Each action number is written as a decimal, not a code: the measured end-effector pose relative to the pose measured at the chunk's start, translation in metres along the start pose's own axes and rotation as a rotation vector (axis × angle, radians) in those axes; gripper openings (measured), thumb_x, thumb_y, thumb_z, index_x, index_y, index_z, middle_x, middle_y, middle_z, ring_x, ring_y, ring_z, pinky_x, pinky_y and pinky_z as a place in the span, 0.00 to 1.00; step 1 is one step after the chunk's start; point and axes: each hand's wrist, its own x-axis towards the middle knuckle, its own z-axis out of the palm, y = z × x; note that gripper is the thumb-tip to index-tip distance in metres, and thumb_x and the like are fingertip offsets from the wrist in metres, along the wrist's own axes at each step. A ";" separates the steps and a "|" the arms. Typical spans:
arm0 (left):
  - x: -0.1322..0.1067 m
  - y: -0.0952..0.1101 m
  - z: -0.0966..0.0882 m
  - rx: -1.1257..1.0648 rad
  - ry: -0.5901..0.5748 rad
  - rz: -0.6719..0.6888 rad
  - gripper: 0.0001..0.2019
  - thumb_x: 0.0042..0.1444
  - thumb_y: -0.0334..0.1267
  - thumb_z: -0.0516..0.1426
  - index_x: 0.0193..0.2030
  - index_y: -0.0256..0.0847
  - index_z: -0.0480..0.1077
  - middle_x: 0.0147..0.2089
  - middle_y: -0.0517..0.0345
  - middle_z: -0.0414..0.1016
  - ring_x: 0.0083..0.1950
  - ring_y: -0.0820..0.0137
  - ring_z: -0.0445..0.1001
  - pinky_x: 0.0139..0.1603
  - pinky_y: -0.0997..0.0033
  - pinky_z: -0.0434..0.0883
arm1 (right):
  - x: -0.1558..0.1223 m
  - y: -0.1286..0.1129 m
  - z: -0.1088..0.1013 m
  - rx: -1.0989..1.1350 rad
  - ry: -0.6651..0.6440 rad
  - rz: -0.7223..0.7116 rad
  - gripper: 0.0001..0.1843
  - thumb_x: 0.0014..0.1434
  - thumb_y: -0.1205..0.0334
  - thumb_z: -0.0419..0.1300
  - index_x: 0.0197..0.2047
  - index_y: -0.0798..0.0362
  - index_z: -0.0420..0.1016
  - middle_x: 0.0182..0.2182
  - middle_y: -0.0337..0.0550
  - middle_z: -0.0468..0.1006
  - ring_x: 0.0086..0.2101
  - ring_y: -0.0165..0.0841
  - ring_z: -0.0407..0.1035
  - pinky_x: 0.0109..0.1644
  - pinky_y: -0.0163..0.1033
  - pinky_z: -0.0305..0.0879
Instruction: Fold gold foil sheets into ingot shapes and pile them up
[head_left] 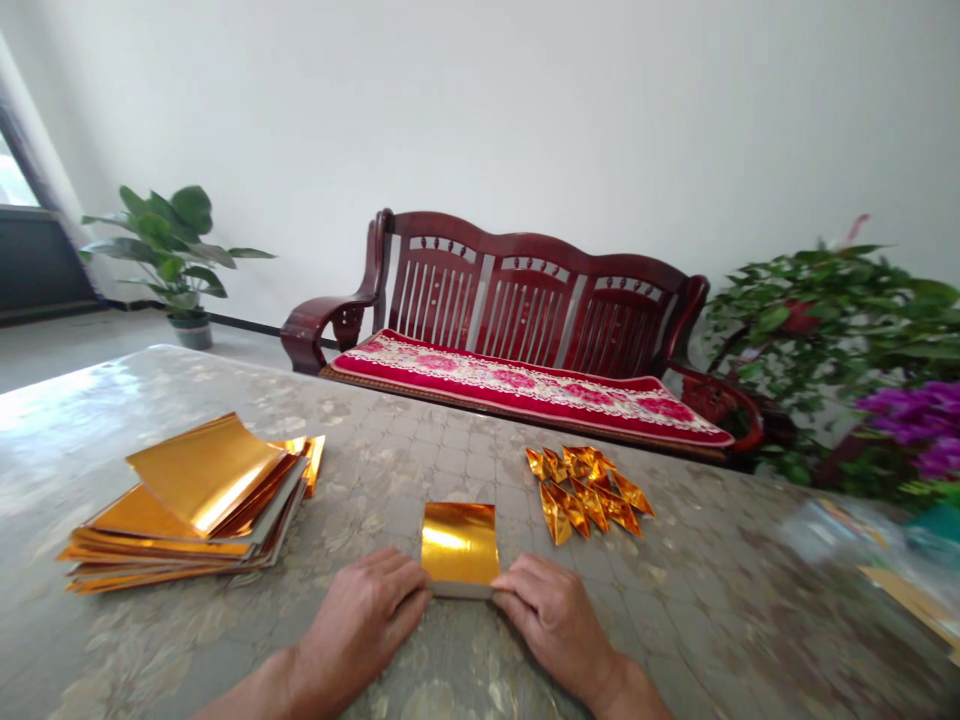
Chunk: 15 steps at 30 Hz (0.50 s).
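A small sheet of gold foil paper (459, 540) lies on the table in front of me, its near edge turned up to show a grey strip. My left hand (371, 610) pinches the near left corner between thumb and fingers. At the near right corner, my right hand (551, 615) grips the same sheet in a pinch. Beyond it to the right sit several folded gold foil pieces (589, 490) with pointed ends, set close together in rows. To the left rests an uneven stack of gold foil sheets (202, 490), some with grey undersides showing.
A patterned cover lies over the table (375, 450). Behind it stands a dark red wooden bench (525, 290) with a red floral cushion (517, 378). Clear plastic packaging (847, 535) lies at the table's right. Potted plants (176, 240) flank the bench, with purple flowers (919, 425) at right.
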 end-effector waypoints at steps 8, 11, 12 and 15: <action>0.008 0.002 -0.002 -0.035 0.028 -0.108 0.09 0.62 0.34 0.54 0.29 0.42 0.69 0.31 0.61 0.74 0.37 0.68 0.74 0.36 0.74 0.64 | 0.005 0.000 -0.001 0.109 0.005 0.100 0.10 0.67 0.60 0.56 0.39 0.48 0.80 0.30 0.40 0.77 0.32 0.31 0.73 0.36 0.33 0.67; 0.006 0.003 -0.003 -0.015 0.022 -0.063 0.08 0.62 0.32 0.54 0.31 0.43 0.70 0.31 0.60 0.75 0.37 0.68 0.74 0.37 0.73 0.64 | 0.003 -0.001 -0.002 0.118 0.040 0.022 0.08 0.66 0.62 0.57 0.40 0.48 0.79 0.32 0.41 0.77 0.33 0.31 0.74 0.37 0.33 0.68; 0.006 0.003 -0.003 -0.013 0.019 -0.041 0.07 0.62 0.32 0.54 0.33 0.43 0.71 0.32 0.60 0.75 0.37 0.68 0.74 0.37 0.73 0.65 | 0.003 -0.001 -0.003 0.104 0.046 -0.009 0.09 0.66 0.63 0.57 0.41 0.48 0.79 0.32 0.41 0.77 0.33 0.31 0.74 0.37 0.33 0.69; 0.005 0.004 -0.004 -0.006 0.017 0.010 0.07 0.59 0.29 0.55 0.37 0.44 0.72 0.35 0.61 0.77 0.38 0.68 0.74 0.39 0.72 0.66 | 0.001 -0.001 -0.003 0.023 0.045 -0.081 0.10 0.67 0.65 0.55 0.42 0.49 0.79 0.32 0.42 0.77 0.33 0.31 0.73 0.37 0.33 0.69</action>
